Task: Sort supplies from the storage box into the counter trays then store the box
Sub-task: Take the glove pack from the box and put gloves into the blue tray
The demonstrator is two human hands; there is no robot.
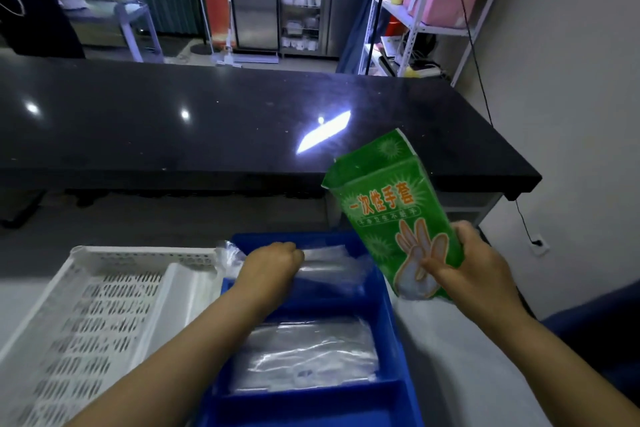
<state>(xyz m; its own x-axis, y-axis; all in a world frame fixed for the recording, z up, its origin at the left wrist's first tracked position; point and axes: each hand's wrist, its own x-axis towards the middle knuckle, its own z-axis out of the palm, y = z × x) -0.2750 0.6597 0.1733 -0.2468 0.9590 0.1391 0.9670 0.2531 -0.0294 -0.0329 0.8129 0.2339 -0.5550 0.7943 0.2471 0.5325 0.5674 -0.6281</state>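
A blue divided tray (389, 319) lies on the white counter in front of me. My left hand (268, 262) is closed on a stack of clear plastic gloves (329, 265) in the tray's far compartment. Another stack of clear plastic (304, 354) fills the middle compartment. To the right of the tray, my right hand (474, 265) grips a green disposable-glove box (391, 211), tilted and raised above the counter, its top flaps open.
A white perforated basket (90, 315) sits to the left of the blue tray. Beyond is a long black glossy counter (207, 128). Metal shelving (426, 10) stands at the back right, and a person is at the far left.
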